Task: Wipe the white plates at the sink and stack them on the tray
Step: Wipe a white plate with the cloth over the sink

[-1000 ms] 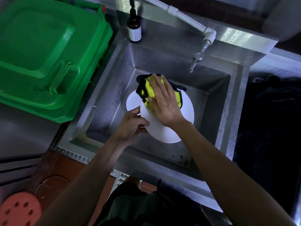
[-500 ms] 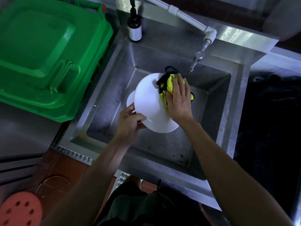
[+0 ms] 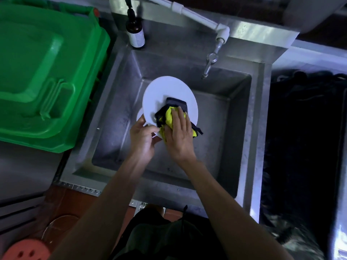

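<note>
Sink [image 3: 120, 102] basin open right of plate [image 3: 165, 91] — faucet [image 3: 210, 64] overhangs behind.

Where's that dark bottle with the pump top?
The dark pump bottle stands on the sink's back ledge, far left corner, beside the green bin, left of the tap.

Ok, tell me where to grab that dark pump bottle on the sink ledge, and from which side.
Grip the pump bottle around its round body, just under the narrow pump neck, fingers wrapping the label area. Come from the front, over the sink basin: it stands upright at the back-left corner, with the green bin close on its left and the wall behind it, so those sides look cramped.
</note>
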Tool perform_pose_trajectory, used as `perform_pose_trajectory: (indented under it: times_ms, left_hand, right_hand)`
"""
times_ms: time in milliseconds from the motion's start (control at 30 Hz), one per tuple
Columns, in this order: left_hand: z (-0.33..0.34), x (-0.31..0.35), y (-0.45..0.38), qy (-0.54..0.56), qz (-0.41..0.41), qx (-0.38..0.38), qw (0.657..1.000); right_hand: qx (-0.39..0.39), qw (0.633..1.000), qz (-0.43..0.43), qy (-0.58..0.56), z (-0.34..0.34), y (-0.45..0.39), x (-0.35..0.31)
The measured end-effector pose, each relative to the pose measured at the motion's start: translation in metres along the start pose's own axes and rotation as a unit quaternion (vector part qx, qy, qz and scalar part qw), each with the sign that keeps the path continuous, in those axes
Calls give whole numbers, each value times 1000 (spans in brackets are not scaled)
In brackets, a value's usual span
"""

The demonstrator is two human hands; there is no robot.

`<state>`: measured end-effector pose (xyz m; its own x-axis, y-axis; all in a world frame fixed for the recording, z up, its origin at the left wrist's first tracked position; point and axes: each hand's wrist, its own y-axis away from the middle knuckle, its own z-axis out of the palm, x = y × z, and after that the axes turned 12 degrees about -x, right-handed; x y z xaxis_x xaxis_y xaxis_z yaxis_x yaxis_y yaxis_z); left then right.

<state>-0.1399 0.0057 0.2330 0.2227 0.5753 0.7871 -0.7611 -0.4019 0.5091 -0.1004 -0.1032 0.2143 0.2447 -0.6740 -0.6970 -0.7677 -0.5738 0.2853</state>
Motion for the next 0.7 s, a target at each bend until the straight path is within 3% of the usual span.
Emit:
perform_pose_trajectory:
  times_ms: [133,300,467,700]
  left_hand:
    - [0,3,-2,26,3,3,1000]
    - [-6,6,-7,37,1,33,999]
    - [-14,10,-11,19,-1,14,1000]
    - [-33,18,-16,-25,0,-51,998]
  right_hand:
    - [24,999,-9,36,9,1,-2]
    - [73,996,47,18,8,1,13]
    - [81,995,63,15,-4,-8,26]
    - [74,973,87,-201,-35,-21,45]
